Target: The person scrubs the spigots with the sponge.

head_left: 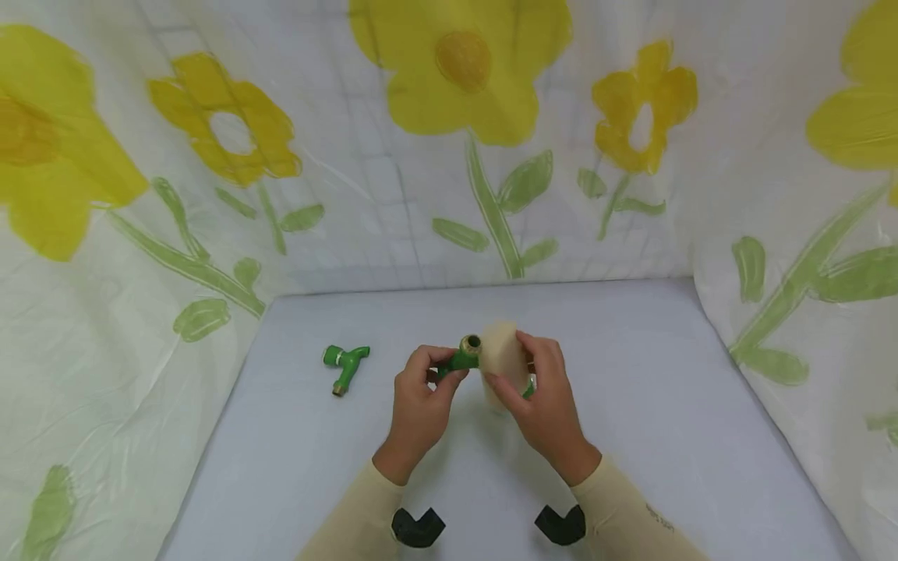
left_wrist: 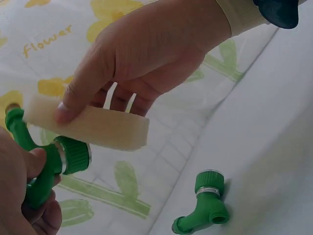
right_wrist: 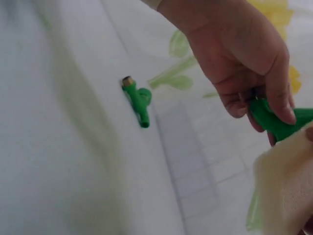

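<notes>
Left hand [head_left: 421,399] grips a green tap [head_left: 466,358], right hand [head_left: 553,401] pinches a pale sponge [head_left: 502,360] beside it above the table [head_left: 631,351], wiping seemingly underway, while a left-side tap [head_left: 346,366] and right-side tap [left_wrist: 207,205] lie there, done or pending unclear.

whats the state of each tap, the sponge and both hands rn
Held tap: off the table, one brass-rimmed end uncovered
Left tap: lying on the table, untouched
Right tap: lying on the table, untouched
Sponge: held up beside the held tap; wet or dry unclear
Left hand: gripping the held tap
Right hand: gripping the sponge
</notes>
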Demonstrator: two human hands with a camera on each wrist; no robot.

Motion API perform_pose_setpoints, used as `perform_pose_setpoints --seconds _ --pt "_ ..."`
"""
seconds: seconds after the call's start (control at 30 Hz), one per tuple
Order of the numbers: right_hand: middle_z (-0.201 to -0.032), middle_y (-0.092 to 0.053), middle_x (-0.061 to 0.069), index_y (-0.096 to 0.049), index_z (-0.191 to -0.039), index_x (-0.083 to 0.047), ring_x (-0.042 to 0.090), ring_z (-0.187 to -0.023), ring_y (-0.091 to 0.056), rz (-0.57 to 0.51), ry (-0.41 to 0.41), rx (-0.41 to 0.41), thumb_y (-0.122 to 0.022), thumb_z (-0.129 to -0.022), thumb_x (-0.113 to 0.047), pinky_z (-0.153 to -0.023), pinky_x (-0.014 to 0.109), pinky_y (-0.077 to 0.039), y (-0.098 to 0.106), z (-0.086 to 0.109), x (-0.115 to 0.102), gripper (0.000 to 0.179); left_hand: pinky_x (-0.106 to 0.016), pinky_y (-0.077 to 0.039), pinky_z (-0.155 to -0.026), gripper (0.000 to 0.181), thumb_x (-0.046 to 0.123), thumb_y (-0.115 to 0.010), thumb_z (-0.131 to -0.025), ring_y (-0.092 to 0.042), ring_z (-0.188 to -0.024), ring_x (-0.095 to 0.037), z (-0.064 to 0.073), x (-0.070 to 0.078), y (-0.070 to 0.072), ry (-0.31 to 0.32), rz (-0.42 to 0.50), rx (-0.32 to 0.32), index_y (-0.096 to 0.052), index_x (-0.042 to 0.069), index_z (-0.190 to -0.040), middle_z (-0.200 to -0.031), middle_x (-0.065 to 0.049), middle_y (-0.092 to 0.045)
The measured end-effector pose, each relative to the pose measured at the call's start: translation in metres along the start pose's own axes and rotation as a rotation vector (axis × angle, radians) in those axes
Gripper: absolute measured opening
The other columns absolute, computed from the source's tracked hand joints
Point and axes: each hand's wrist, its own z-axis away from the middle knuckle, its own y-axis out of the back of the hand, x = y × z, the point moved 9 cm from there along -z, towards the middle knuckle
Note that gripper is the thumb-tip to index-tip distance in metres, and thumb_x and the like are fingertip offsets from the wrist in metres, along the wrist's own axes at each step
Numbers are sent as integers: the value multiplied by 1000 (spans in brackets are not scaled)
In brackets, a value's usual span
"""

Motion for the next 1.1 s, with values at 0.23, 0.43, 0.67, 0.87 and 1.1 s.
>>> perform_pose_setpoints --seconds 0.23,0.43,0.67,0.87,1.1 --pt "-127 -55 18 -54 -150 4 27 -113 -54 -17 -7 8 -89 -92 -13 -88 46 -54 -1 1 -1 69 -26 -60 -77 32 -9 -76 -98 -68 -90 -25 3 -7 -2 44 142 -47 -72 0 -129 -109 -13 -72" --pt "-125 -55 17 -54 -151 3 27 -110 -53 -48 -34 82 -86 -93 -14 -87 44 -51 14 -9 -6 68 -34 -64 -85 27 -6 -80 -97 -74 -100 -26 0 13 -4 -134 47 -50 -75 0 -123 -112 -8 -75" --pt "-122 -54 16 -52 -148 6 24 -108 -55 -24 -118 -7 -89 -93 -15 -85 47 -56 2 1 -1 70 -36 -63 -87 31 -10 -82 -93 -74 -101 -26 -3 13 7 -142 0 31 -75 1 -121 -112 -8 -76" --pt "-125 -54 19 -54 -150 4 28 -110 -52 -59 -52 82 -87 -93 -14 -88 46 -50 18 -17 -12 69 -43 -63 -85 32 -7 -83 -93 -72 -103 -25 0 22 -2 -273 -84 -26 -76 4 -122 -112 -7 -77" --pt "-123 -55 12 -54 -148 3 19 -107 -55 -63 -95 -31 -89 -92 -14 -83 43 -57 2 4 -9 69 -42 -51 -97 33 -1 -89 -89 -65 -106 -28 0 7 15 -120 -42 74 -82 8 -120 -113 -2 -74"
